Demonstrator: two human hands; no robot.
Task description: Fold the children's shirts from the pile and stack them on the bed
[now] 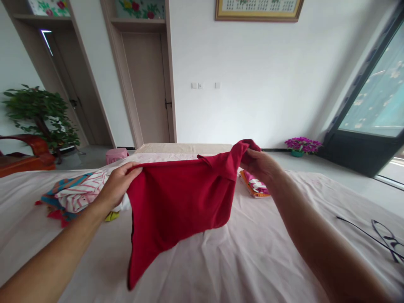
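A red cloth (pixel 181 202) with a dark edge on its left side hangs between my two hands above the covered surface. My left hand (pixel 118 183) pinches its upper left corner, thumb on top. At the upper right, my right hand (pixel 260 162) is closed on a bunched, folded-over part of the same cloth. The lower edge sags, and a pointed corner droops at the lower left. What kind of cloth piece it is, I cannot make out.
A heap of crumpled clothes (pixel 78 193) lies at left. Behind my right hand sits a folded pink and orange stack (pixel 255 187). Eyeglasses (pixel 388 240) rest at right on the pale sheet (pixel 252 261). A pink stool (pixel 116 155) stands beyond the far edge.
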